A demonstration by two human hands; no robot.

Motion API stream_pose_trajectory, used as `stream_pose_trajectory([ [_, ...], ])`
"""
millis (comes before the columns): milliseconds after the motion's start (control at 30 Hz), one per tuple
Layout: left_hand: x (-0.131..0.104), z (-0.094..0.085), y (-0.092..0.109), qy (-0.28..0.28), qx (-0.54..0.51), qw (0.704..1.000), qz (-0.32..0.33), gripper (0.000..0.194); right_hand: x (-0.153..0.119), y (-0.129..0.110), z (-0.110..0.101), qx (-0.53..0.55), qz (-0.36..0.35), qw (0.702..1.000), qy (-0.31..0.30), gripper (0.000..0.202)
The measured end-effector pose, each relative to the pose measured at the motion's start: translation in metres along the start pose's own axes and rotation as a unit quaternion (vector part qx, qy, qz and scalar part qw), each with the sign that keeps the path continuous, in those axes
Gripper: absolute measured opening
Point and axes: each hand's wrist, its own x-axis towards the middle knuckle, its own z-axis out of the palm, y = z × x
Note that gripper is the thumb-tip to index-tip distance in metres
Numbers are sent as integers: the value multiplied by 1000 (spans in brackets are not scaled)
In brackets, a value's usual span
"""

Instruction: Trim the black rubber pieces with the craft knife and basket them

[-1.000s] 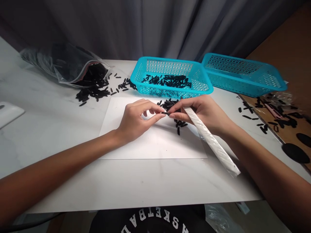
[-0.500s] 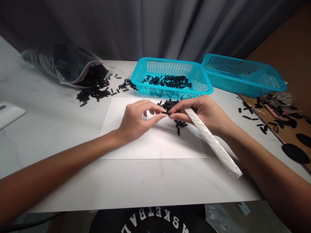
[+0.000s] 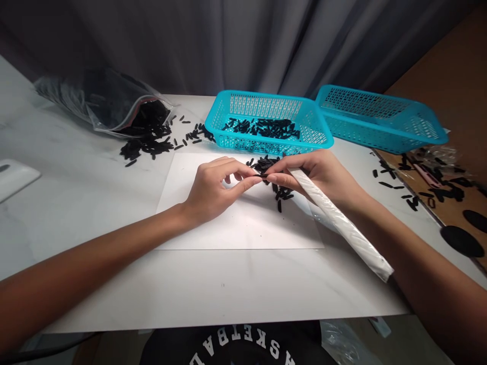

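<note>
Hands (image 3: 215, 190) (image 3: 325, 175) pinching black piece (image 3: 260, 176), white wrapped stick (image 3: 342, 223), blue baskets (image 3: 266, 105) (image 3: 380, 134)

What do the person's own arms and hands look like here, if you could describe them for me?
The left arm and right arm are bare as far as they show, with no sleeves visible. The left hand and right hand are ungloved, and I see no ring, watch or bracelet.
</note>
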Motion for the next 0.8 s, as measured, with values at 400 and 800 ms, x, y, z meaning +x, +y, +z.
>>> stream_pose_trajectory([
  [400, 1, -1, 2, -33, 2, 999, -2, 19, 0, 4, 1, -29, 19, 999, 2, 44],
  [800, 2, -1, 4, -51, -26, 998, -41, 26, -1, 2, 5, -13, 19, 1000, -7, 43],
])
